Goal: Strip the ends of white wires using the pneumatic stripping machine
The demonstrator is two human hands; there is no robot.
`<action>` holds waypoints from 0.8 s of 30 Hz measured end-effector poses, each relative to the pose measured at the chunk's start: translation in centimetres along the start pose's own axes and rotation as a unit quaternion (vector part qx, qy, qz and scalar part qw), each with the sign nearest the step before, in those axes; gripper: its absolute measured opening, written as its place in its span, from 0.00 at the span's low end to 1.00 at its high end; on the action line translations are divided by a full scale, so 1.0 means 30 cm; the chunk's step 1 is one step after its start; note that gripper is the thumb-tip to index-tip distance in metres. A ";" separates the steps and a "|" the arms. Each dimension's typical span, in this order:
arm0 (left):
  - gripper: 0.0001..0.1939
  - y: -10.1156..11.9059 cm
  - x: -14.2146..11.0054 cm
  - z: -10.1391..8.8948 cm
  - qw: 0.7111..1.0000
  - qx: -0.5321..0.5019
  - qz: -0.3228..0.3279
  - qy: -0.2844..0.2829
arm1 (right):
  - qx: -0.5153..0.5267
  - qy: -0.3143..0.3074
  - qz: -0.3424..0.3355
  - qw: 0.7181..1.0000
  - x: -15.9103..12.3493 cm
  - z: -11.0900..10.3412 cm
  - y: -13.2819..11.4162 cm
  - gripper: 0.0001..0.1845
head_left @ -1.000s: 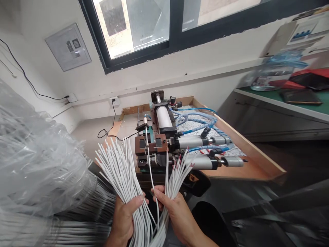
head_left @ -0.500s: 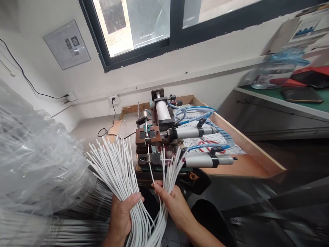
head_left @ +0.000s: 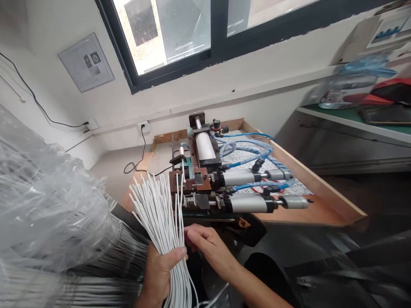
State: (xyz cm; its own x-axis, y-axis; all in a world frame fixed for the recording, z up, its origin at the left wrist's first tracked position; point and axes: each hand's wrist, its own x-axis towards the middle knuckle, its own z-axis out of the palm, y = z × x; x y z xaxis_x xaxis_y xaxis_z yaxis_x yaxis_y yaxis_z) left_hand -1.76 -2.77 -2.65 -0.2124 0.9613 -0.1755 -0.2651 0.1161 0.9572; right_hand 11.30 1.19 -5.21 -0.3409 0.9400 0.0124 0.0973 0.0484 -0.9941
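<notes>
My left hand (head_left: 160, 271) is closed round a thick bundle of white wires (head_left: 157, 205) that fans upward in front of a small pneumatic machine (head_left: 201, 179). My right hand (head_left: 205, 244) reaches left to the bundle's right edge, its fingertips pinched on one white wire just below the machine's jaws. A few loose white wires (head_left: 218, 293) hang low beneath my right forearm. The machine has a brown metal front block, silver cylinders and blue hoses.
The machine sits in a shallow wooden tray (head_left: 321, 188). A large clear plastic bag (head_left: 48, 205) over more white wires (head_left: 96, 278) fills the left. A black cord (head_left: 141, 158) runs to a wall socket. A green shelf (head_left: 353, 117) with clutter stands at the right.
My right hand has let go of the red-tipped wire bundle it held up at the machine and has moved left to the bundle in my left hand.
</notes>
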 end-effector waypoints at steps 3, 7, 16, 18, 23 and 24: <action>0.15 0.016 -0.003 0.010 1.000 0.010 0.025 -0.015 | 0.147 0.009 -0.058 0.987 0.011 0.008 -0.087 0.16; 0.12 0.020 -0.003 0.004 1.000 -0.003 0.019 0.002 | 0.232 0.062 0.019 0.970 -0.004 0.027 -0.074 0.16; 0.07 0.042 0.015 0.008 0.998 -0.028 0.005 0.051 | 0.247 0.017 0.051 0.968 -0.005 0.021 -0.051 0.11; 0.07 0.049 0.019 0.008 0.998 -0.032 0.012 0.057 | 0.243 0.022 0.055 0.968 -0.001 0.022 -0.053 0.11; 0.09 0.062 0.030 0.005 0.996 -0.035 0.015 0.081 | 0.351 0.080 0.108 0.927 0.023 0.029 -0.057 0.13; 0.09 0.065 0.032 0.005 0.996 -0.033 0.015 0.084 | 0.373 0.088 0.111 0.917 0.028 0.030 -0.059 0.13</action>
State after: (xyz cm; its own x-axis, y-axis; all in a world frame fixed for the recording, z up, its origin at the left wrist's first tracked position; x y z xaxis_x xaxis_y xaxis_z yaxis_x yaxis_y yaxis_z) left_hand -2.35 -1.57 -0.91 -0.3734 0.9083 -0.1887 -0.3166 0.0664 0.9462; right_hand 10.00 1.59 -3.53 -0.2284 0.9416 -0.2475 -0.5427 -0.3342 -0.7706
